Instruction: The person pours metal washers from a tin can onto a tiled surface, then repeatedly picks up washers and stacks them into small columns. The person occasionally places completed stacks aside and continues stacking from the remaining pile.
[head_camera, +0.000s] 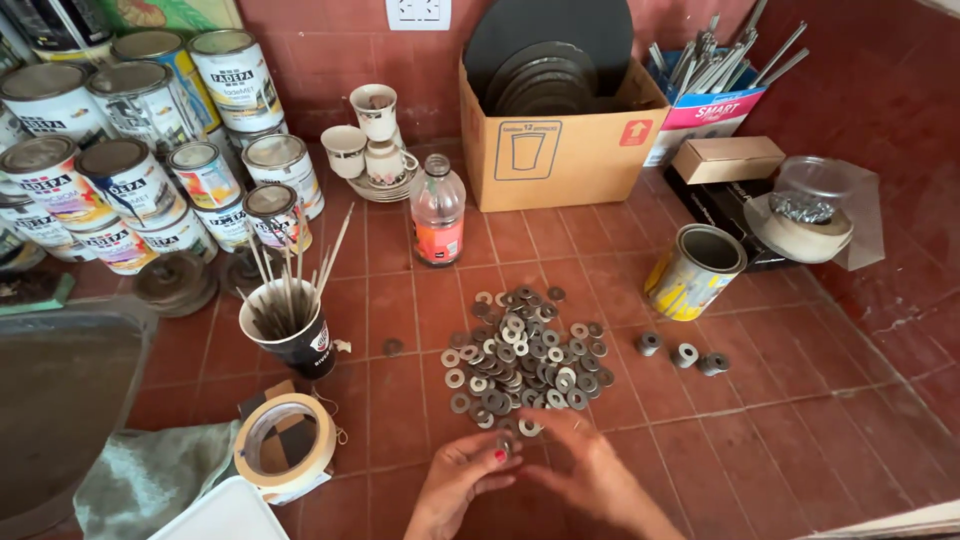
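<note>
Down at the near edge of the red-tiled counter (800, 440), the left hand (462, 480) and right hand (590, 470) meet fingertip to fingertip, pinching a few washers (507, 443) just beside the washer pile (525, 360). Far behind stands a brown cardboard box (555, 140) with a red arrow sticker, stacked white-labelled paint cans (140, 150) at far left, and a clear bottle (437, 210) with an orange label between.

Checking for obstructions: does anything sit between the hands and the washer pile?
Nothing visible does. The left hand and right hand meet at the near edge of the washer pile, fingertips on washers there. The tape roll lies off to the left.
</note>
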